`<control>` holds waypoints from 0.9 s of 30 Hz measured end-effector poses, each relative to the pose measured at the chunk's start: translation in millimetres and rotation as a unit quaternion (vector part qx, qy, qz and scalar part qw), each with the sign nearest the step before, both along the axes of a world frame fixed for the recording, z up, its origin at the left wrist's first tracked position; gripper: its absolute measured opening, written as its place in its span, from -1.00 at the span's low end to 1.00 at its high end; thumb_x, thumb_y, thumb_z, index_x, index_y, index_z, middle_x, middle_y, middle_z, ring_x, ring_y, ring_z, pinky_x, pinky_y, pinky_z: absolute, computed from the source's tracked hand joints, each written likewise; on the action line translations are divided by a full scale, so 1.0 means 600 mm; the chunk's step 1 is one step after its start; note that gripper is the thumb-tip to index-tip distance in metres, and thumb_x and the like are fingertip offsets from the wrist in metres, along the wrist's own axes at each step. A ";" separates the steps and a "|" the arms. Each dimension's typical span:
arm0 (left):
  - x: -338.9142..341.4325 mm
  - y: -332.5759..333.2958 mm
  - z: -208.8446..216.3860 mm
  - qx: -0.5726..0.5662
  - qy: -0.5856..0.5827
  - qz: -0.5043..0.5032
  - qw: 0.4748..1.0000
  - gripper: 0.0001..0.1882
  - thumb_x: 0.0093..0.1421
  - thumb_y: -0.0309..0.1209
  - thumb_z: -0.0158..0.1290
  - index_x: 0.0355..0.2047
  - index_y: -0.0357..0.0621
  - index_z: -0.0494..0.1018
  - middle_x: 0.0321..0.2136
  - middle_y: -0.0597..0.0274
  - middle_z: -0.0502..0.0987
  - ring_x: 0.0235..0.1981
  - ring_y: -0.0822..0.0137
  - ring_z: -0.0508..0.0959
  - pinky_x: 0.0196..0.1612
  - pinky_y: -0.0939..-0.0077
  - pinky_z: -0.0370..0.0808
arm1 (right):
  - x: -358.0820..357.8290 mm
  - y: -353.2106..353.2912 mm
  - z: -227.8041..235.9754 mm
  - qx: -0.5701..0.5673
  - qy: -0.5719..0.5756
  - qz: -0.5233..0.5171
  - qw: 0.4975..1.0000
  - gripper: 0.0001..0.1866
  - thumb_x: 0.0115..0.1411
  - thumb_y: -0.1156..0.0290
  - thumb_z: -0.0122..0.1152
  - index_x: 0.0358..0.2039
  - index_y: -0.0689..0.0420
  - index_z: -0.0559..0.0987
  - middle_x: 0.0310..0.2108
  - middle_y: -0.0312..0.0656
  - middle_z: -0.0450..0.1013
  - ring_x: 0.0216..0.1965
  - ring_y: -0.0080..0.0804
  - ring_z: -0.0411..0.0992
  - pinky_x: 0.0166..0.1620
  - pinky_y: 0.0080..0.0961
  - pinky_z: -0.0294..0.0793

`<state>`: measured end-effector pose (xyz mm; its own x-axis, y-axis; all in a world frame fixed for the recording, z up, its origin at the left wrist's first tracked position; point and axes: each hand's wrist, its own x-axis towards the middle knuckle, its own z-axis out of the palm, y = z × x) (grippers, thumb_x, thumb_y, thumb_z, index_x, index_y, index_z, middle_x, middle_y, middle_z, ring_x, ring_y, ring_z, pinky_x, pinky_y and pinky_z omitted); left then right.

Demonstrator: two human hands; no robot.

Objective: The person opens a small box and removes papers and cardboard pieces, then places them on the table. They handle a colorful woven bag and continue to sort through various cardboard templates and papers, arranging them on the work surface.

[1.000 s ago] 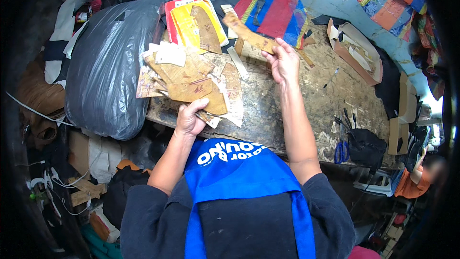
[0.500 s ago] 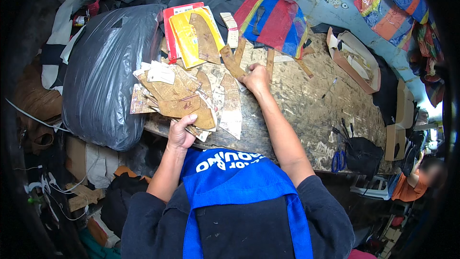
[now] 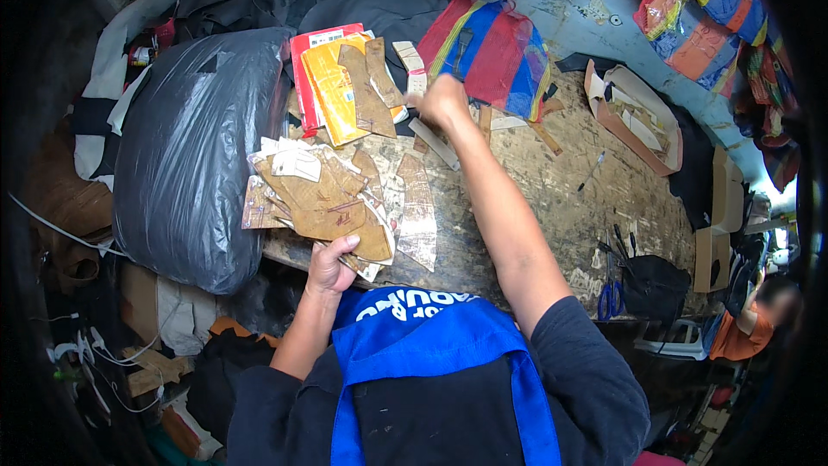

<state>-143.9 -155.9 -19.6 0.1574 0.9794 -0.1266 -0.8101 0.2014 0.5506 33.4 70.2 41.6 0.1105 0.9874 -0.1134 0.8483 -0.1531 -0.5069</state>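
My left hand [image 3: 330, 264] grips the near edge of a fanned stack of brown cardboard pattern pieces [image 3: 321, 200], held over the front edge of the worn wooden workbench [image 3: 552, 181]. My right hand [image 3: 442, 100] is stretched to the far side of the bench, fingers curled beside small pale card strips [image 3: 412, 60] and a red-and-blue striped mesh bag [image 3: 492, 52]. Whether it holds anything is not visible. More brown pattern pieces [image 3: 369, 86] lie on a yellow and red folder [image 3: 332, 86] just left of that hand.
A large grey plastic sack [image 3: 194, 155] bulges at the left of the bench. Blue-handled scissors [image 3: 609, 298] and a black pouch [image 3: 655, 285] sit at the right front corner. A cardboard tray [image 3: 634, 116] lies far right. Another person [image 3: 759, 319] sits at the right rim.
My right hand has moved left and farther across the bench, from the middle toward the mesh bag and card strips. My left hand keeps hold of the pattern stack.
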 end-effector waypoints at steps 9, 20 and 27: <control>0.013 0.006 -0.003 -0.013 0.032 0.007 0.999 -0.27 -0.09 -0.53 0.04 0.14 -0.30 0.06 -0.02 -0.08 0.33 -0.03 -0.13 0.40 0.08 -0.08 0.32 | 0.063 -0.075 -0.096 -0.032 -0.005 0.020 0.999 -0.50 -0.37 0.18 0.52 -0.44 0.26 0.60 -0.38 0.06 0.52 -0.29 -0.13 0.50 -0.18 -0.36 0.45; 0.014 0.013 0.009 0.002 -0.002 -0.035 0.999 -0.32 -0.04 -0.63 -0.01 0.13 -0.34 0.06 0.00 -0.10 0.32 0.02 -0.03 0.39 0.09 0.06 0.34 | 0.102 -0.078 -0.061 0.010 -0.030 -0.058 0.998 -0.69 -0.17 0.34 0.29 -0.42 0.31 0.56 -0.32 0.14 0.48 -0.25 0.01 0.47 -0.16 -0.21 0.44; 0.027 0.037 0.011 0.007 -0.018 -0.050 0.999 -0.38 -0.02 -0.64 0.00 0.11 -0.33 0.12 -0.01 -0.05 0.34 0.01 0.07 0.40 0.08 0.13 0.36 | 0.156 -0.023 -0.028 0.027 0.090 0.036 0.995 -0.66 -0.14 0.38 0.31 -0.32 0.28 0.58 -0.42 0.05 0.52 -0.33 -0.12 0.51 -0.22 -0.35 0.45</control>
